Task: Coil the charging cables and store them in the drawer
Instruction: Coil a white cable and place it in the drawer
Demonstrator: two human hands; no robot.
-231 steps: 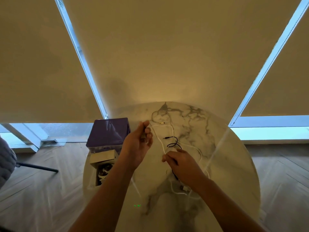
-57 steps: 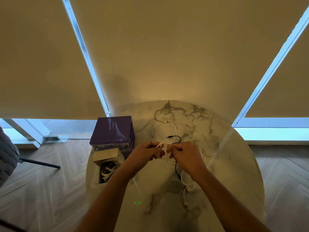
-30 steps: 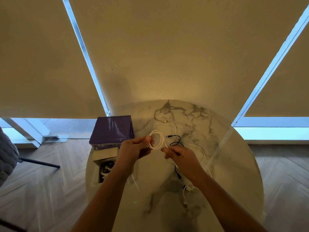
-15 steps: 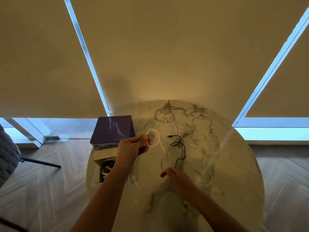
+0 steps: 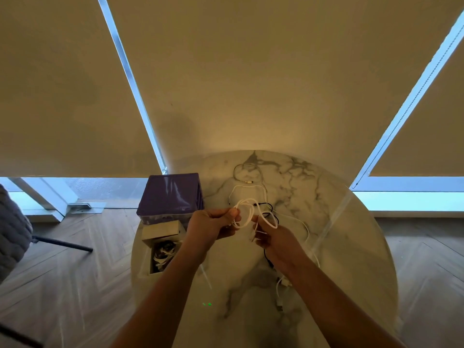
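No brand, label or writing could be read anywhere. The left hand (image 5: 209, 226) held a small coil of white cable (image 5: 247, 217) above the tabletop (image 5: 351, 247), its fingers (image 5: 232, 212) curled and pinching the coil's left side. The right hand (image 5: 272, 238) sat just to the right of it, its fingers curled on the same cable where it left the coil; the loops stood roughly upright between the two hands, and the loose remainder trailed away right and then back down past the right wrist, its long run lying near-to-far. A black cable (image 5: 268, 208) lay just beyond the right fingers, running toward the person under the right hand. A third, thin cable (image 5: 244, 172) lay looped farther beyond both hands, near the far edge. Three loose cables could be counted. Left of the left fingers stood one purple drawer unit (image 5: 170, 194), and nearer than it one open drawer (image 5: 163, 243) holding coiled cables, too tangled to count
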